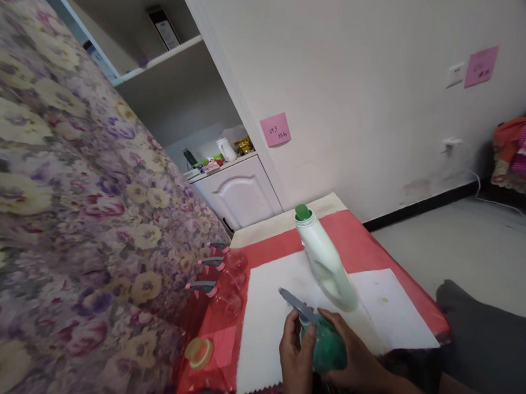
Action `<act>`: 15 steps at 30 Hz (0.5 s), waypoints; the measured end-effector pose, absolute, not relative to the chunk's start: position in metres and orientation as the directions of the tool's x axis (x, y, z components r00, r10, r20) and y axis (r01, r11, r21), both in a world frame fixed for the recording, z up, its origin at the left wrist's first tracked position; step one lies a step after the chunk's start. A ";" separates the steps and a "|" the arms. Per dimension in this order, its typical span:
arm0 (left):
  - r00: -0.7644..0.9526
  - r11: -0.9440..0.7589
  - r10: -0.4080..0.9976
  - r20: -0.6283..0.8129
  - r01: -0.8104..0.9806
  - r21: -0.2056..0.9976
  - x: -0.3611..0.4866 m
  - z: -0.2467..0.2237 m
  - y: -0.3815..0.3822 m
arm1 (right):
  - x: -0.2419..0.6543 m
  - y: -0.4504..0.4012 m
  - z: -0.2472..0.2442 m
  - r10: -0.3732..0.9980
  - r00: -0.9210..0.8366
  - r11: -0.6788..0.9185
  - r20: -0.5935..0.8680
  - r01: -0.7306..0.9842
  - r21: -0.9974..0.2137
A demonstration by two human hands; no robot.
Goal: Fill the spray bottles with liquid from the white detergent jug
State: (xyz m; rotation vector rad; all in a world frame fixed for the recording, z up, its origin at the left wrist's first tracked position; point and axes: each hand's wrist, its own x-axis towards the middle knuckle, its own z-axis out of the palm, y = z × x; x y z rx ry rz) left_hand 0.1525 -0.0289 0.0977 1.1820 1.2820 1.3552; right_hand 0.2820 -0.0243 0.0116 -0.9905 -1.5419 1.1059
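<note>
Near the table's front edge, both hands are on a green spray bottle (330, 349) with a grey spray head (298, 304). My left hand (295, 351) has its fingers closed around the neck, just under the spray head. My right hand (357, 356) wraps the bottle's body from the right side. Beyond them stands a large pale green jug (325, 258) with its neck open to the back and a green piece (302, 211) in its mouth. Several clear spray bottles (226, 299) with grey and pink heads line the table's left side.
White paper (263, 320) covers part of the red table cover (348, 233). A roll of tape (199, 353) lies at the front left. A flowered curtain (92, 229) hangs close on the left. Behind are a white cabinet (245, 192) and a wall with pink notes (275, 130).
</note>
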 end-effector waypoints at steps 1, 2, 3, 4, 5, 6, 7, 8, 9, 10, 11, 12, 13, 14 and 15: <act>-0.127 -0.056 0.990 0.055 -0.003 0.998 0.153 0.099 -0.030 | 0.282 -0.024 0.011 0.948 -0.209 0.260 0.239 0.081 -0.962; -0.123 -0.059 0.991 0.058 -0.008 0.998 0.153 0.101 -0.030 | 0.282 -0.024 0.011 0.947 -0.211 0.264 0.241 0.084 -0.961; -0.127 -0.066 0.990 0.063 -0.012 0.998 0.154 0.102 -0.029 | 0.282 -0.024 0.010 0.945 -0.213 0.271 0.247 0.089 -0.959; -0.140 -0.074 0.988 0.071 -0.016 0.997 0.154 0.103 -0.029 | 0.282 -0.023 0.010 0.942 -0.216 0.280 0.255 0.092 -0.956; -0.159 -0.084 0.984 0.080 -0.015 0.996 0.155 0.103 -0.028 | 0.282 -0.023 0.009 0.939 -0.220 0.290 0.264 0.094 -0.952; -0.179 -0.093 0.980 0.089 -0.012 0.996 0.156 0.103 -0.027 | 0.282 -0.023 0.008 0.936 -0.223 0.299 0.272 0.097 -0.949; -0.196 -0.100 0.976 0.096 -0.011 0.995 0.156 0.102 -0.026 | 0.282 -0.023 0.006 0.934 -0.226 0.305 0.277 0.100 -0.947; -0.211 -0.106 0.972 0.101 -0.012 0.994 0.157 0.102 -0.026 | 0.282 -0.023 0.005 0.932 -0.229 0.309 0.280 0.104 -0.945; -0.217 -0.108 0.971 0.102 -0.015 0.994 0.157 0.101 -0.026 | 0.282 -0.023 0.005 0.932 -0.230 0.312 0.282 0.109 -0.944; -0.208 -0.108 0.973 0.102 -0.016 0.994 0.157 0.101 -0.027 | 0.282 -0.024 0.004 0.931 -0.230 0.315 0.284 0.112 -0.942; -0.183 -0.105 0.978 0.100 -0.015 0.994 0.157 0.102 -0.028 | 0.283 -0.024 0.004 0.930 -0.230 0.318 0.286 0.114 -0.941; -0.151 -0.100 0.984 0.097 -0.011 0.995 0.156 0.102 -0.029 | 0.283 -0.025 0.004 0.929 -0.231 0.321 0.290 0.112 -0.941; -0.118 -0.094 0.989 0.092 -0.008 0.996 0.156 0.103 -0.030 | 0.283 -0.025 0.004 0.927 -0.234 0.324 0.293 0.106 -0.940; -0.090 -0.087 0.992 0.086 -0.008 0.996 0.156 0.104 -0.031 | 0.284 -0.025 0.004 0.925 -0.237 0.327 0.296 0.101 -0.940; -0.069 -0.081 0.994 0.080 -0.012 0.997 0.156 0.106 -0.032 | 0.284 -0.025 0.004 0.924 -0.243 0.327 0.296 0.097 -0.940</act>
